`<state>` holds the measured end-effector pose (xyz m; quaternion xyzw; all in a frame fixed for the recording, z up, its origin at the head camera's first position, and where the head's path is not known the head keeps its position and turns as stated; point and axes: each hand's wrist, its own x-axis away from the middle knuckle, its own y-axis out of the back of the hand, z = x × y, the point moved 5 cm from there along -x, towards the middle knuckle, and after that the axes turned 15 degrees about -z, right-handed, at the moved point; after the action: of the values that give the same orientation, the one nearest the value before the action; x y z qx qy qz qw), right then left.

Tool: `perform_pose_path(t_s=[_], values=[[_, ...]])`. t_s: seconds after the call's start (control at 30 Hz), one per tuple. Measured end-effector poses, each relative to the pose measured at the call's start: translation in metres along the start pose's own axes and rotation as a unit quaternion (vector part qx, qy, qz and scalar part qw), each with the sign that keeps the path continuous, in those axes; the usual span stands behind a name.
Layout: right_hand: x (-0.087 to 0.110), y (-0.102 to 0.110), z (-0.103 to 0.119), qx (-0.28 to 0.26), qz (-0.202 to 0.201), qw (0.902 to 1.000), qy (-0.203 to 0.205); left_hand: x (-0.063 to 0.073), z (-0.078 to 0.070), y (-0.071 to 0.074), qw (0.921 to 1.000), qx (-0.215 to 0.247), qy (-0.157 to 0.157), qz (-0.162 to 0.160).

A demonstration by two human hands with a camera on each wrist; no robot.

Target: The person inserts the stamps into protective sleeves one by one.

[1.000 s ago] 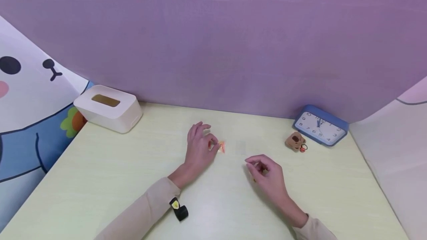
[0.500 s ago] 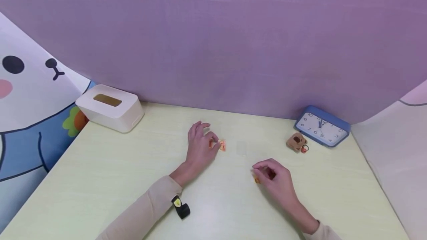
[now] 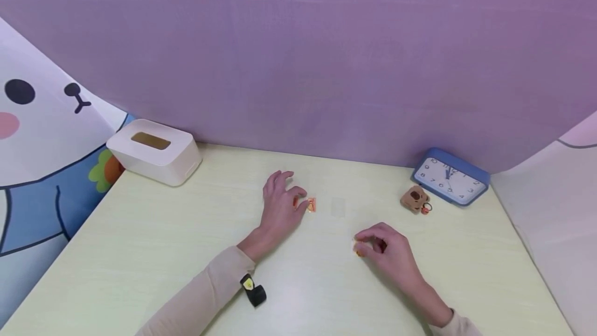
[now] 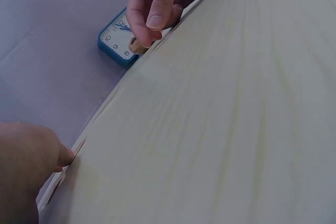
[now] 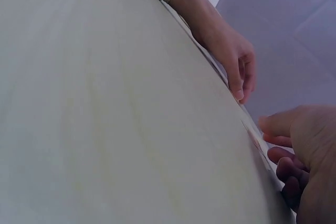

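Observation:
My left hand [image 3: 281, 209] rests low over the table, thumb and index finger pinching a small flat orange-and-red printed piece [image 3: 312, 205]; part of it is hidden behind the fingertips. To the right and nearer the front, my right hand [image 3: 389, 253] pinches the edge of another small flat piece, with yellow-orange print [image 3: 358, 251], mostly covered by the fingers. Between the hands lies a faint see-through rectangle [image 3: 338, 207]. In the left wrist view, the left fingers [image 4: 64, 156] meet a thin edge at the tabletop. The right wrist view has the right fingertips [image 5: 265, 124] beside a thin flat piece [image 5: 255, 142].
At the back left stands a white tissue box [image 3: 154, 150]. A blue clock [image 3: 450, 176] and a brown bear-shaped keychain [image 3: 414, 199] sit at the back right. A purple cloth [image 3: 298, 66] hangs behind the pale table [image 3: 140, 232].
My right hand has moved a little right and toward the front, and the yellow-orange piece shows more beside its fingertips. My left hand has stayed at the orange piece.

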<state>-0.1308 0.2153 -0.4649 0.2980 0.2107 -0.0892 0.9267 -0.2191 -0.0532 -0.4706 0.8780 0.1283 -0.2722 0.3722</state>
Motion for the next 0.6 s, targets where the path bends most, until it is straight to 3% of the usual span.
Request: perform_pose_path(t_s=[0.33, 0.6], values=[[-0.0034, -0.0008, 0.0018, 0.032, 0.030, 0.9990, -0.013, 0.0003, -0.0008, -0.0003, 0.9999, 0.011, 0.004, 0.005], [-0.0049, -0.0005, 0.0018, 0.027, 0.030, 0.9992, 0.001, -0.0002, -0.0028, 0.0002, 0.9995, 0.032, 0.005, 0.001]])
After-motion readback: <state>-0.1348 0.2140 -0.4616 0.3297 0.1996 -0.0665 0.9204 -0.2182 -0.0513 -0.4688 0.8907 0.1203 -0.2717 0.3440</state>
